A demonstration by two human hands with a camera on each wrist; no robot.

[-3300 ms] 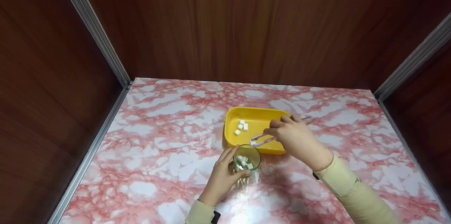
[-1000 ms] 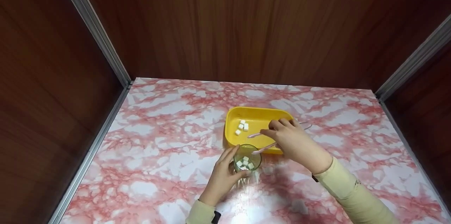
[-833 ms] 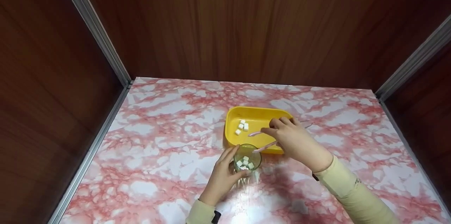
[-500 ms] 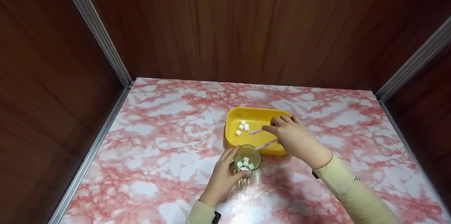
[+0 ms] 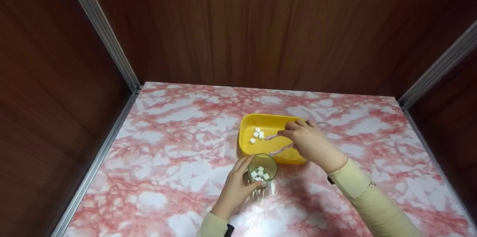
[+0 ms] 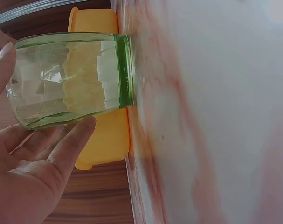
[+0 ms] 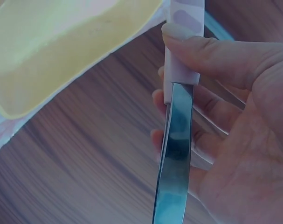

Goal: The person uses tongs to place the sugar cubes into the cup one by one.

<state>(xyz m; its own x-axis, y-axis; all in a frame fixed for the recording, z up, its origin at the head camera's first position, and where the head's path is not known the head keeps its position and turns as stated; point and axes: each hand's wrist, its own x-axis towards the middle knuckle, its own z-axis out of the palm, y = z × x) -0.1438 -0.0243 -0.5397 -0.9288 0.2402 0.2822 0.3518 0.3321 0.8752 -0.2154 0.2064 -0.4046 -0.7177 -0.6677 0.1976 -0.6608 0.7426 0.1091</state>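
My left hand (image 5: 234, 188) curls round a green glass (image 5: 269, 164) that stands on the table. Several white cubes (image 5: 260, 174) lie at its bottom. From the left wrist view, the glass (image 6: 43, 93) is upright, with thumb and fingers on opposite sides. My right hand (image 5: 315, 145) holds pink-tipped tongs (image 5: 282, 149) over the yellow tray, their tips spread apart with nothing between them. One tip is close to the glass rim. Several more white cubes (image 5: 253, 140) sit in the tray's left part. In the right wrist view, the tongs' metal strip (image 7: 176, 154) crosses below the thumb.
The yellow tray (image 5: 257, 119) stands right behind the glass; my right hand covers its right end. Brown wood-grain panels (image 5: 238, 28) enclose the back and sides of the red-and-white marbled table (image 5: 167, 155).
At 3.3 s ago the tongs pinched a white cube beside the glass; their tips then spread and the cube left them. Since then the tongs have drifted up and away from the glass.
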